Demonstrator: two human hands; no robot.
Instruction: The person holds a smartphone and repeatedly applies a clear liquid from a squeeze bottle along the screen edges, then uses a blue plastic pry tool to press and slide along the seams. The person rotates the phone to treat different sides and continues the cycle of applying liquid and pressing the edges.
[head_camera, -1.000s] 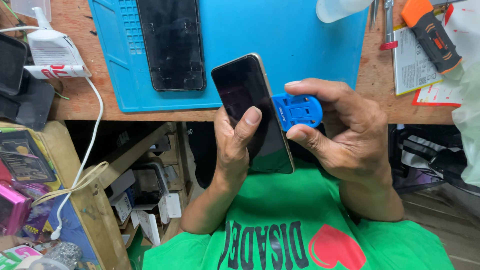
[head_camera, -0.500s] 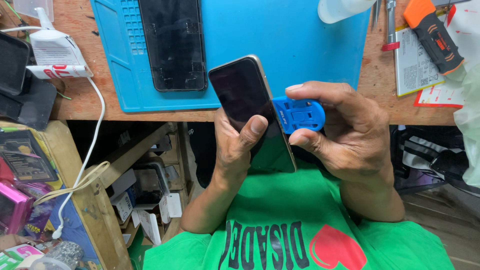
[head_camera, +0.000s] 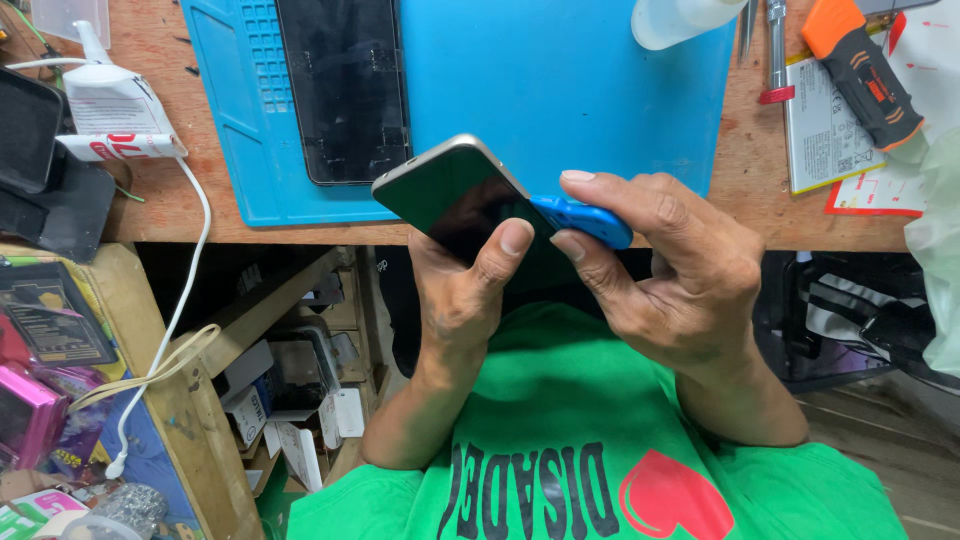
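Note:
My left hand (head_camera: 462, 290) grips a dark smartphone (head_camera: 450, 192) from below, thumb pressed on its glass, holding it tilted flat above my lap. My right hand (head_camera: 675, 270) pinches a small blue plastic tool (head_camera: 585, 218) against the phone's right edge. Both hands hover just in front of the wooden workbench edge (head_camera: 300, 228), over my green shirt.
A blue work mat (head_camera: 560, 90) covers the bench, with a separate black phone screen panel (head_camera: 345, 85) lying on it. An orange-handled tool (head_camera: 860, 70), tweezers, a white bottle (head_camera: 685, 15) and papers sit at right. A white tube (head_camera: 115, 120), a cable and cluttered shelves lie left.
The phone has tipped from upright, screen toward me, to lying nearly flat, and both hands with the blue tool shifted slightly left.

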